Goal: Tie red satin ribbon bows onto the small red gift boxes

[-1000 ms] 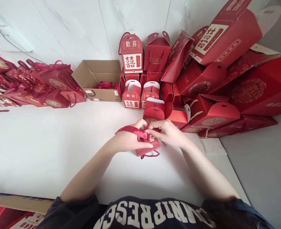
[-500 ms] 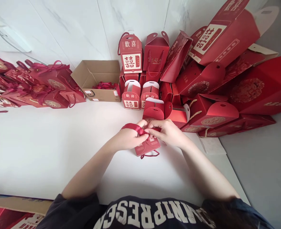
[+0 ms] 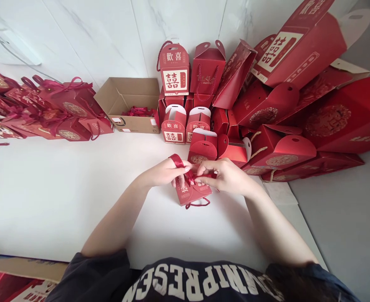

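Observation:
In front of me on the white table lies a small red gift box point(image 3: 194, 196) with pale Chinese characters and a twisted cord handle point(image 3: 198, 204) on its near side. A dark red ribbon point(image 3: 177, 161) runs over its top. My left hand point(image 3: 166, 171) pinches the ribbon between thumb and finger, and a loop of it arches above the knuckles. At the ribbon's crossing over the box, my right hand point(image 3: 220, 175) also pinches it, its fingers bent. Both hands hide part of the box top, so I cannot tell how the ribbon is knotted.
Several red gift boxes point(image 3: 200, 149) stand just behind the hands, with larger ones point(image 3: 281, 153) stacked at the right. A brown cardboard box point(image 3: 134, 123) with red ribbon pieces stands at the back. Ribboned boxes point(image 3: 73, 100) are piled on the left of the white table point(image 3: 62, 188).
My left hand has moved slightly up and left, drawing the ribbon away from the crossing. More of the box top shows between the hands. My right hand stays near the crossing.

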Available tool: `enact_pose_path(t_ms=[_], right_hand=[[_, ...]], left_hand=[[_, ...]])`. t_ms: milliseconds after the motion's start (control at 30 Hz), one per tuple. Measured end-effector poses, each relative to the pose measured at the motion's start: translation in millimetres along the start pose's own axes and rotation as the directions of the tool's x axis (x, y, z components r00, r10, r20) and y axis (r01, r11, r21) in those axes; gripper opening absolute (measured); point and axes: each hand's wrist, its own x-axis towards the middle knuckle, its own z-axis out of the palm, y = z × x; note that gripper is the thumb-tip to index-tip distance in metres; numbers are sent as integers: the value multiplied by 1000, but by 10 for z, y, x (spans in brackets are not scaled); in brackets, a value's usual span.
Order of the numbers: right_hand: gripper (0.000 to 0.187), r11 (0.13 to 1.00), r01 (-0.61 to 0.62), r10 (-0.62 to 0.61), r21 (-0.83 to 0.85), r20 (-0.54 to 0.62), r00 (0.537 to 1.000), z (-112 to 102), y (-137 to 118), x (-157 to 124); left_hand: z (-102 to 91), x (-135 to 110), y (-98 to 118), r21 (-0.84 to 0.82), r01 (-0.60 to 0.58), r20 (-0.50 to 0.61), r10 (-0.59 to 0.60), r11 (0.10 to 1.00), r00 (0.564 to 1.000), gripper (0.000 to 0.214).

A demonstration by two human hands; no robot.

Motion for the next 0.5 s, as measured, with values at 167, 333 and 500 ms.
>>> enact_pose_path(t_ms=[167,333,500], right_hand=[[6,994,78,-70,-78,95,993,46,-26,-28],[14,966,134,-100,-221,160,982,75,-43,-33],[13,975,141,-104,-174,207,973,37,-83,-26]], left_hand=[[19,-9,46,-91,37,-21,-39,995,999,25],[2,-22,48,-105,-4,32,7,994,999,27],[-6,-37,42,55,-139,61,136,989,989,16]])
